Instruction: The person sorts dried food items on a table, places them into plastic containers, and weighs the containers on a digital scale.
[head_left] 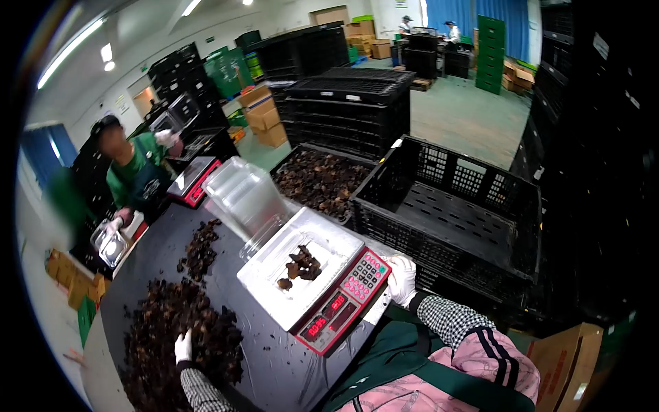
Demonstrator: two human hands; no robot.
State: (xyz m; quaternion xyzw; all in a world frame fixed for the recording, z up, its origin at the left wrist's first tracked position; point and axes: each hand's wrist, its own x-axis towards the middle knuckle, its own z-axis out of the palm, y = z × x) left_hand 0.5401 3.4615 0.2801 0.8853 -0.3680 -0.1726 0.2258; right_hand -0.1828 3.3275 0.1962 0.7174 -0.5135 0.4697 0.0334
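Note:
My left hand [183,345], in a white glove, reaches down onto a large heap of dark, crinkled dried mushroom pieces [161,329] on the table. Thumb and a finger show slightly apart on the heap; the other fingers are hard to make out. Beside the right edge of a red-and-white digital scale [343,302] rests my gloved right hand [401,278], fingers stretched out and loose. A clear plastic container [322,247] sits on the scale's white platform with a few brown mushroom pieces [302,264] in it. Red digits glow on the scale's display.
Stacked clear containers [244,192] stand behind the scale. A black crate [446,213] lies to the right, near another crate holding mushroom pieces [322,182]. Across the table a co-worker [137,168] in a green apron stands by a second scale [195,180].

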